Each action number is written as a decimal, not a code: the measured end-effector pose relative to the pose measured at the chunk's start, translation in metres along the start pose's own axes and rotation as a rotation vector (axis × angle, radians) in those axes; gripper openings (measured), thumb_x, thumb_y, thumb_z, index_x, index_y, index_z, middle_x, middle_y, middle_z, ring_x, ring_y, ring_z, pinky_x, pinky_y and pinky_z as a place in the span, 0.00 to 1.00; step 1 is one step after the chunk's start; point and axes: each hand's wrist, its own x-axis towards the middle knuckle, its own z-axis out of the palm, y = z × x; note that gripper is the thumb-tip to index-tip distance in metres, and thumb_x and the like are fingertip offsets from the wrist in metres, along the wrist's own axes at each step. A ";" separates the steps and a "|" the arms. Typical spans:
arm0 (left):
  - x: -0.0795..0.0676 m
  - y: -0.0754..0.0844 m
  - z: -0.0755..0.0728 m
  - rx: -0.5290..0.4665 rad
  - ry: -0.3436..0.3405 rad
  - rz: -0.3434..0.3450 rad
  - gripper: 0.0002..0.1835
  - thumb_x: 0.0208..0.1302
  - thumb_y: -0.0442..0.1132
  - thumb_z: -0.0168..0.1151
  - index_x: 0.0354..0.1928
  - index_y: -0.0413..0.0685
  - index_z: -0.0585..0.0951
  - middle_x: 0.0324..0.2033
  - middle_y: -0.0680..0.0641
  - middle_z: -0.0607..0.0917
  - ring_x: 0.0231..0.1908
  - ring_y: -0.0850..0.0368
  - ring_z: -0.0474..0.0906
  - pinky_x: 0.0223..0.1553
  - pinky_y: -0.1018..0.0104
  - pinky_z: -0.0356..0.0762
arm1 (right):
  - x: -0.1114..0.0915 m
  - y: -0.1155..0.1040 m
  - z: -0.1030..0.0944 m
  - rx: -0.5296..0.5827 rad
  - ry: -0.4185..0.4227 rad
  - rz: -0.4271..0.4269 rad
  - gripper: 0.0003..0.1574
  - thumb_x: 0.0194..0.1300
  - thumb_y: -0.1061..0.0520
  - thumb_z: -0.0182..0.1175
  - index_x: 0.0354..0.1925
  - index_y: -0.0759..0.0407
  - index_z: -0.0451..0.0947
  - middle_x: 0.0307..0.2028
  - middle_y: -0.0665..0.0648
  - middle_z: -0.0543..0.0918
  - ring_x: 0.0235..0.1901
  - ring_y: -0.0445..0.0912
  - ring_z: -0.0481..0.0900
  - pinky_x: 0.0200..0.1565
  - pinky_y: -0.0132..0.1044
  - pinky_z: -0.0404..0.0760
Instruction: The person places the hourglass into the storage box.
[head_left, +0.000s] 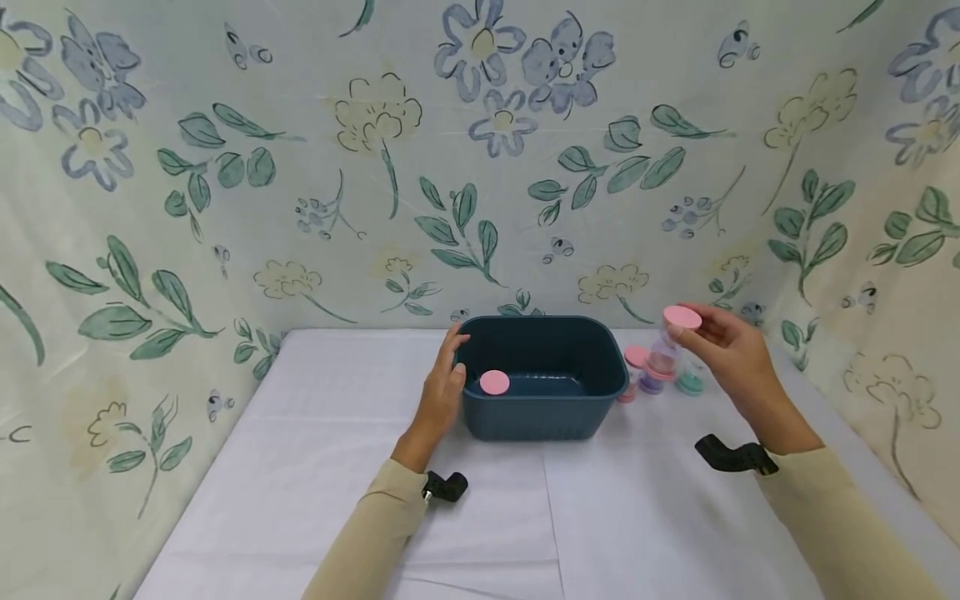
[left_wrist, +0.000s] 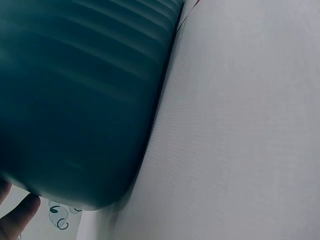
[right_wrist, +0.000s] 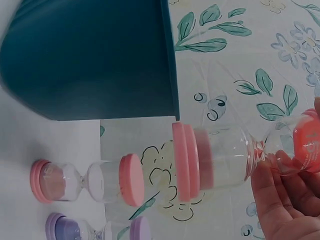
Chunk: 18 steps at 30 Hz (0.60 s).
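Note:
My right hand [head_left: 731, 358] grips a pink-capped hourglass [right_wrist: 232, 150] above the table, to the right of a dark teal bin [head_left: 536, 421]. Reddish sand shows in the end nearest my palm. At the bin's left end, my left hand [head_left: 440, 392] rests against the wall and rim with its fingers fairly straight. Inside the bin, near its left side, is another pink-capped piece [head_left: 495, 382]; its body is hidden by the front wall. Below the held hourglass stand a pink hourglass [right_wrist: 92, 180], a purple hourglass [right_wrist: 75, 227] and a teal-based one [head_left: 689, 383].
A white cloth [head_left: 315, 442] with creases covers the table. Behind and at both sides hangs a floral curtain [head_left: 480, 167]. Black wrist mounts [head_left: 731, 455] stick out from both sleeves.

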 end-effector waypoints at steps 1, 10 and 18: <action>0.000 0.001 0.000 0.003 -0.002 -0.005 0.33 0.72 0.56 0.33 0.74 0.48 0.55 0.74 0.54 0.55 0.73 0.55 0.47 0.66 0.39 0.53 | 0.000 -0.002 0.000 -0.003 -0.005 0.000 0.38 0.63 0.43 0.62 0.66 0.56 0.67 0.60 0.56 0.73 0.52 0.37 0.73 0.47 0.18 0.72; 0.001 0.001 -0.002 0.000 -0.002 -0.017 0.32 0.72 0.53 0.34 0.74 0.50 0.54 0.74 0.51 0.54 0.73 0.54 0.47 0.66 0.37 0.52 | 0.009 -0.030 0.008 0.049 -0.057 -0.089 0.33 0.64 0.46 0.62 0.64 0.54 0.69 0.57 0.54 0.76 0.51 0.41 0.76 0.47 0.20 0.75; -0.001 0.003 0.000 -0.012 -0.011 -0.039 0.30 0.72 0.51 0.34 0.73 0.52 0.57 0.75 0.52 0.52 0.73 0.56 0.47 0.66 0.39 0.53 | 0.011 -0.048 0.023 0.113 -0.114 -0.169 0.29 0.64 0.52 0.62 0.62 0.56 0.71 0.54 0.53 0.79 0.49 0.43 0.78 0.47 0.24 0.77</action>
